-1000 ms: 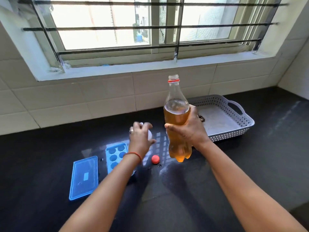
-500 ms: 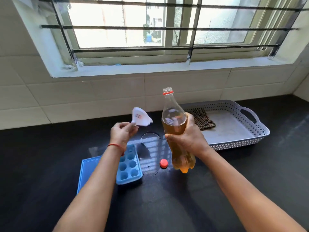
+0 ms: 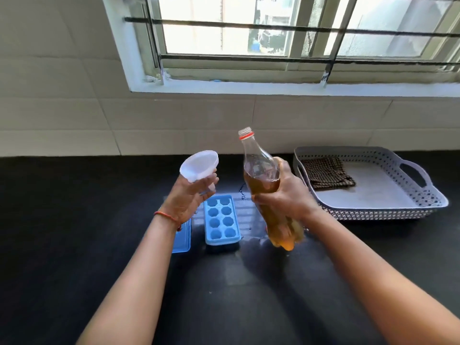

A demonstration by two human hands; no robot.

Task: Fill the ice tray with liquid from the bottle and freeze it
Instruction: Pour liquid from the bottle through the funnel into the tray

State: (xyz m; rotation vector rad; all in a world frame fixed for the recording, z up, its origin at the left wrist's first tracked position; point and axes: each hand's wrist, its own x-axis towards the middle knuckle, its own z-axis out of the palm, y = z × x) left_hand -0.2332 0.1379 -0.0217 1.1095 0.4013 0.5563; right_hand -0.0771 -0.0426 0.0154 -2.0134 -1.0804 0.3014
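Now lifted clear of the black stone counter point(image 3: 74, 220) by the left hand point(image 3: 185, 197), fingers curled round its spout: translucent white plastic funnel point(image 3: 199, 165). Gripped at mid-body by the right hand point(image 3: 286, 195): uncapped clear plastic bottle of amber liquid point(image 3: 261, 175), held off the counter. Between them, on the counter: blue eight-cell ice tray point(image 3: 222, 220), apparently unfilled; pouring probably imminent. Red cap no longer plainly in view; flat blue lid point(image 3: 183, 237) mostly behind the left forearm.

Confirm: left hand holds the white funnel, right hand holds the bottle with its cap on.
Wrong on one point: the head view shows the bottle uncapped, mouth open. The left hand holds the funnel and the right hand the bottle.
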